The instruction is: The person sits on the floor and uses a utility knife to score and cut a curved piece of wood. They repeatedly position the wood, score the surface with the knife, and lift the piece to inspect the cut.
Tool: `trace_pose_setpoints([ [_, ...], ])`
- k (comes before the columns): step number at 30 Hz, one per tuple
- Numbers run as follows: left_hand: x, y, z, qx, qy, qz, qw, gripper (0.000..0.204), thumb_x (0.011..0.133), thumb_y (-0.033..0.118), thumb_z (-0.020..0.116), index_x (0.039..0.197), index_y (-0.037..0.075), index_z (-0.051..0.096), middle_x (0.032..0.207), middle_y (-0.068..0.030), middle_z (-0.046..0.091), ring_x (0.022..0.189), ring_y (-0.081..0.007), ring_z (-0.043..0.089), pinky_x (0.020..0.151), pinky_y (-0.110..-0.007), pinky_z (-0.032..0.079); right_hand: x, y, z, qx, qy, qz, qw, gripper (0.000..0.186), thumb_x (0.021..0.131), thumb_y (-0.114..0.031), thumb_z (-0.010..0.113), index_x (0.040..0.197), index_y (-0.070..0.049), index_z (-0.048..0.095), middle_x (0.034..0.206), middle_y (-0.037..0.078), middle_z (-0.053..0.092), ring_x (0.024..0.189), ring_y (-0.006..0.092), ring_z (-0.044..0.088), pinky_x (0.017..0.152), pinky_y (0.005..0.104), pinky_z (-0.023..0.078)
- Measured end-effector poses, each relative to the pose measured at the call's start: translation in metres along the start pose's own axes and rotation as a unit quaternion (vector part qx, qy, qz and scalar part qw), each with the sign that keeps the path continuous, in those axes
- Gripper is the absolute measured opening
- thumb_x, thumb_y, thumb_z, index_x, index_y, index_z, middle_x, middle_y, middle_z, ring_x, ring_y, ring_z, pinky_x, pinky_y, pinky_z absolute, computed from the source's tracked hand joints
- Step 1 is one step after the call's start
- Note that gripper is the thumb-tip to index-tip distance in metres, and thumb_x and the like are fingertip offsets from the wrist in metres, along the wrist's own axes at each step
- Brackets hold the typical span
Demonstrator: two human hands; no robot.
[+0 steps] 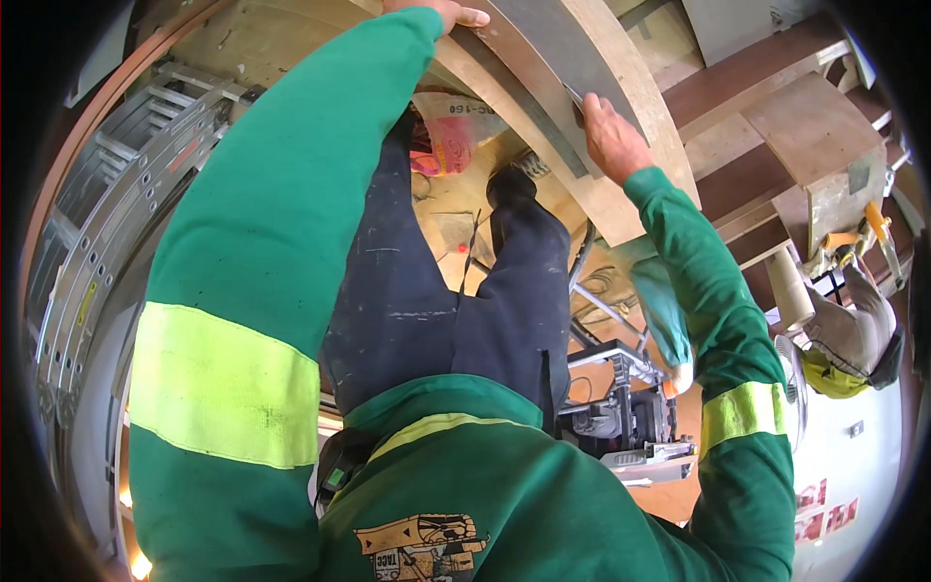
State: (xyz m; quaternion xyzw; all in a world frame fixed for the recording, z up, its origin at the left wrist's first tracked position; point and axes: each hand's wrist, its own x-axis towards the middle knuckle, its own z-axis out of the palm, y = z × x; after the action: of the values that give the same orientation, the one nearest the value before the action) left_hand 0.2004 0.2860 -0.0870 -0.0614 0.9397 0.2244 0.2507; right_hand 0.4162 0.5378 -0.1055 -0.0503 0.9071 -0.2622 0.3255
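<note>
In front of me lie long flat boards: a dark grey strip (593, 60), a brown strip (531, 66) beside it and a pale wooden board (648, 109) on the right. At the top edge, my left hand (432, 10) rests on the boards' left end, one digit stretched along the surface. Part of that hand is cut off by the picture's edge. My right hand (618, 142) is closed round a slim, pointed tool (573, 94). Its tip touches or hovers just over the strips; I cannot tell which. The tool's exact kind is hidden by my fingers.
An aluminium ladder (121, 209) stands at the left. Below the boards, a printed sack (456, 136) lies on the floor near my feet. A machine on a metal frame (621, 412) is at my right, with wooden boxes (824, 131) and orange-handled tools (878, 228) farther right.
</note>
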Motion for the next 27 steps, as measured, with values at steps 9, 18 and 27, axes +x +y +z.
trace_pose_setpoints([
  [9, 0.003, 0.0, 0.0, 0.034, -0.005, -0.03, 0.999, 0.162, 0.047, 0.034, 0.103, 0.162, 0.006, -0.007, 0.17, -0.0145, -0.013, 0.155, -0.041, 0.014, 0.124, -0.046, 0.03, -0.123, 0.058, 0.032, -0.047, -0.098, 0.091, 0.99, 0.012, 0.097, -0.005, 0.043, 0.107, 0.002, 0.045, 0.104, 0.029, 0.061, 0.098, 0.045, 0.065, 0.084, 0.0509, 0.054],
  [18, 0.006, -0.009, 0.014, 0.054, 0.003, -0.016, 0.998, 0.158, 0.049, 0.044, 0.101, 0.162, 0.009, -0.003, 0.17, -0.0127, -0.012, 0.147, -0.0502, 0.03, 0.11, -0.05, 0.05, -0.094, 0.033, 0.012, -0.016, 0.0, 0.128, 0.992, 0.012, 0.101, -0.008, 0.041, 0.11, -0.002, 0.047, 0.102, 0.031, 0.061, 0.095, 0.05, 0.061, 0.08, 0.0591, 0.048],
  [27, -0.001, 0.006, -0.008, 0.042, -0.061, -0.097, 0.993, 0.153, 0.054, 0.037, 0.1, 0.164, 0.019, -0.006, 0.171, 0.0011, -0.013, 0.153, -0.0498, 0.012, 0.106, -0.065, 0.048, 0.209, -0.112, -0.067, 0.023, 0.15, -0.077, 0.985, 0.014, 0.097, -0.011, 0.047, 0.102, 0.001, 0.05, 0.102, 0.026, 0.067, 0.098, 0.0436, 0.067, 0.084, 0.0512, 0.055],
])
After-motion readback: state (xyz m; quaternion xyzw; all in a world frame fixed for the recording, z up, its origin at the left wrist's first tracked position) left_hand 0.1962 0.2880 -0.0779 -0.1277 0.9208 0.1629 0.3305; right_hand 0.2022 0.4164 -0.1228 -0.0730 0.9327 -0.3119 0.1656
